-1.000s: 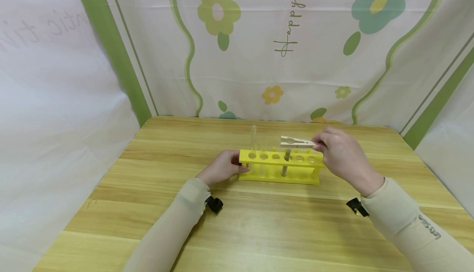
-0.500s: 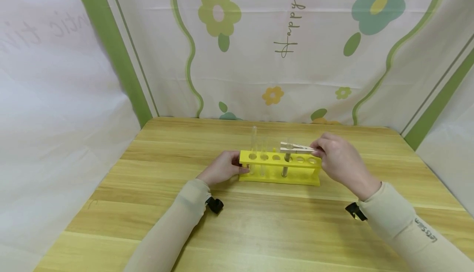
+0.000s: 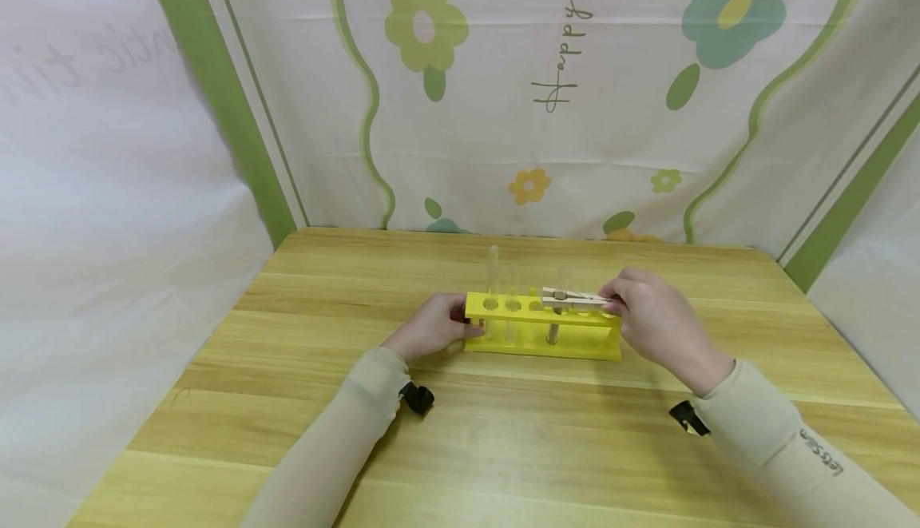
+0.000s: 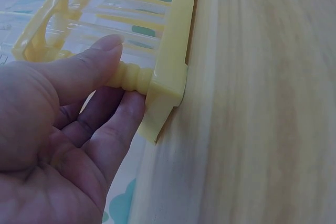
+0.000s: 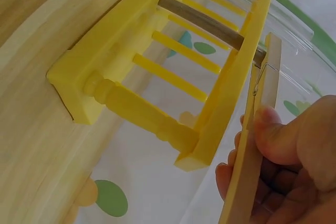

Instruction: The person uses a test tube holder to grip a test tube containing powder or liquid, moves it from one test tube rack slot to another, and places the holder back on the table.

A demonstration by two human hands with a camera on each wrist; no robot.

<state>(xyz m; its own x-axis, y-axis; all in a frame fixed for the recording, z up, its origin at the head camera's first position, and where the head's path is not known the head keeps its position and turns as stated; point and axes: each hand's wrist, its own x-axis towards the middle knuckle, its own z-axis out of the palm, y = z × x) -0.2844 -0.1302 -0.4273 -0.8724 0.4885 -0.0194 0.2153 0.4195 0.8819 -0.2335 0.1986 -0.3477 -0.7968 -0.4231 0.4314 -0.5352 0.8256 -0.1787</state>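
Steadying, it seems, the yellow plastic test-tube rack (image 3: 532, 317), the left hand (image 3: 431, 325) sits just below the frame's middle, thumb and fingers curled round its ridged left end post (image 4: 132, 77); the forearm enters from lower left. Two slender clear tubes (image 3: 493, 272) stand upright in the leftmost holes. Right of centre, a clear tube with dark contents (image 3: 553, 333) occupies the fourth hole, the pale wooden spring clamp (image 5: 248, 166) lying level around it above the top rail, probably to meet it squarely. Farther right, the right hand (image 3: 657, 320) pinches the clamp's tail, its forearm angling in from lower right.
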